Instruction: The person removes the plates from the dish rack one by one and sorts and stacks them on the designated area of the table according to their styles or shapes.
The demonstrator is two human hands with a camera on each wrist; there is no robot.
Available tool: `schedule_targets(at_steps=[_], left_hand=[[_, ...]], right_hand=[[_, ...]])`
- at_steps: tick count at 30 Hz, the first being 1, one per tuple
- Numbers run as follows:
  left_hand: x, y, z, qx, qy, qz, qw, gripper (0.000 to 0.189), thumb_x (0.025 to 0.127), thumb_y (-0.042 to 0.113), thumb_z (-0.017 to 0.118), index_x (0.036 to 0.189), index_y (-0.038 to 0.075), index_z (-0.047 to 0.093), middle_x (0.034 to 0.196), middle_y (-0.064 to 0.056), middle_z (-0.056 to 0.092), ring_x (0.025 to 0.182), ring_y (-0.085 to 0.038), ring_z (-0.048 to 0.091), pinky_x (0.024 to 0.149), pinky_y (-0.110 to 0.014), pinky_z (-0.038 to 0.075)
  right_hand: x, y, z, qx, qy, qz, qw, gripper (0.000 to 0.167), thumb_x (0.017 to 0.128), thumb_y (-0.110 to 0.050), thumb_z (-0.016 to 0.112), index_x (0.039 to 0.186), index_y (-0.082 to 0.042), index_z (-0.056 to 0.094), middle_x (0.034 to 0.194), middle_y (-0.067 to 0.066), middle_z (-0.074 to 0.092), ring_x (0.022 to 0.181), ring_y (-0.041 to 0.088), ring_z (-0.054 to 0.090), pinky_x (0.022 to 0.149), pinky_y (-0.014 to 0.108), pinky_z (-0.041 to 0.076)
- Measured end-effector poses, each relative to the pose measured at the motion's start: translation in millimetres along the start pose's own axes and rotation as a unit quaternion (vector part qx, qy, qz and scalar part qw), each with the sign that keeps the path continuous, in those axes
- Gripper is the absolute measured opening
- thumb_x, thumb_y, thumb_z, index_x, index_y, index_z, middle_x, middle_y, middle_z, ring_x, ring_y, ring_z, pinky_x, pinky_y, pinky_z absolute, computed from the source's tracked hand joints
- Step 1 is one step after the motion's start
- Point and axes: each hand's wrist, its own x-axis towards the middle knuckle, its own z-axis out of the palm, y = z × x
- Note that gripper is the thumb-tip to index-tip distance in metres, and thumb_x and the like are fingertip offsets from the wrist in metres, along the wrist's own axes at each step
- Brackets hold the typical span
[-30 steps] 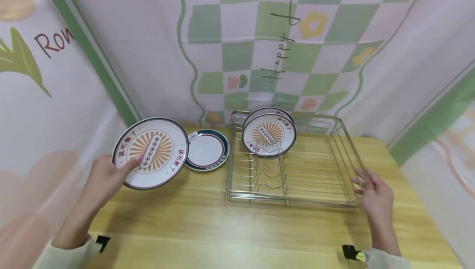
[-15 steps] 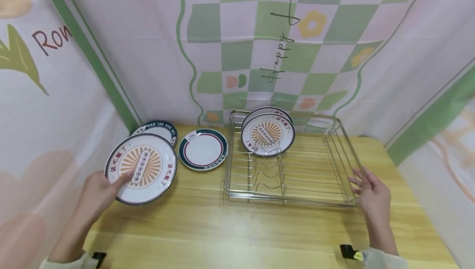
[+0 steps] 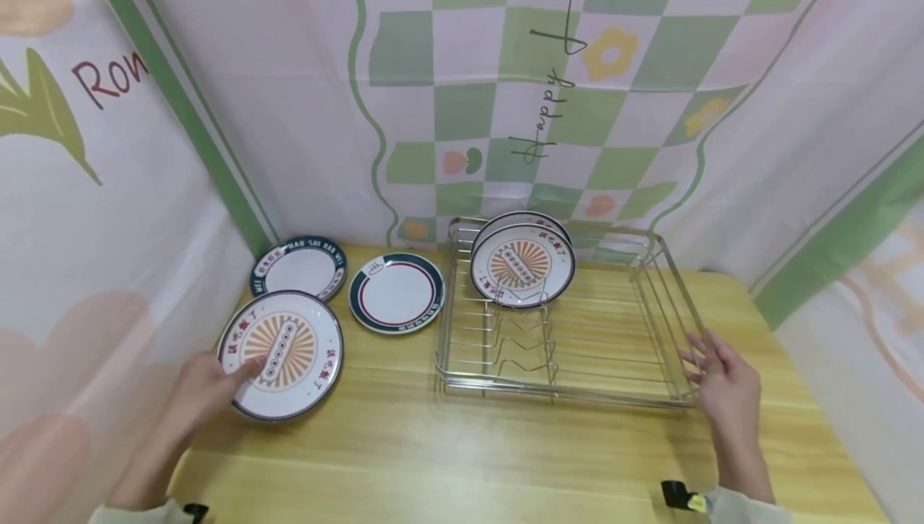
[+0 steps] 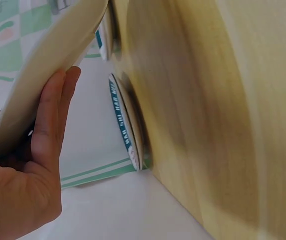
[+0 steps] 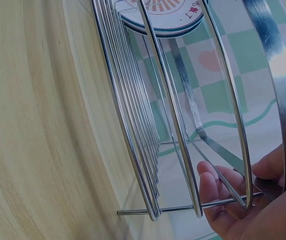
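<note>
Left grip pinches a "吃飯了" plate, right grip curls round rack

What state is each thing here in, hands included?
White round orange-sunburst plate: raised, tilted
Left hand: pinching that plate
Silver metal wire rack: upright, partly filled
Two dark-rimmed white round plates: standing inside the rack
Two green-rimmed white round plates: lying flat, face up
Right hand: gripping the rack's right side

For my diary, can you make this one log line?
left hand: holds sunburst plate; right hand: grips wire rack; in rack: two plates; on table: two green-rimmed plates
</note>
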Motion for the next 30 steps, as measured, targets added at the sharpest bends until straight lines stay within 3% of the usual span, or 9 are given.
schedule_targets(at_steps=[16,23,30], left_hand=[[10.9,-15.0,8.6,0.010,-0.057,-0.022,0.9981,0.044,0.102,0.037,0.069,0.097,-0.006,0.063,0.090,-0.017,0.067,0.079,-0.024,0.061,0.067,-0.033,0.049],[15.9,-15.8,8.5,0.042,-0.051,-0.021,0.9976,0.059,0.099,0.043,0.073,0.108,-0.013,0.061,0.097,-0.025,0.067,0.085,-0.029,0.062,0.070,-0.035,0.052],[23.1,-23.0,8.4,0.079,-0.038,0.005,0.9961,0.061,0.094,0.042,0.079,0.109,-0.015,0.063,0.095,-0.025,0.069,0.083,-0.031,0.064,0.071,-0.039,0.054]], right_hand=[[-1.4,0,0,0.001,0.006,0.001,1.0000,0.050,0.115,-0.010,0.034,0.163,0.000,0.028,0.156,0.017,0.050,0.090,-0.013,0.067,0.077,0.013,0.057],[-1.5,0,0,-0.011,0.005,-0.008,0.9999,0.049,0.114,-0.008,0.033,0.163,0.001,0.028,0.155,0.018,0.050,0.090,-0.013,0.066,0.077,0.014,0.057],[-1.8,-1,1,-0.039,0.009,-0.016,0.9991,0.049,0.115,-0.009,0.033,0.162,0.002,0.029,0.155,0.022,0.049,0.089,-0.014,0.065,0.077,0.014,0.058]])
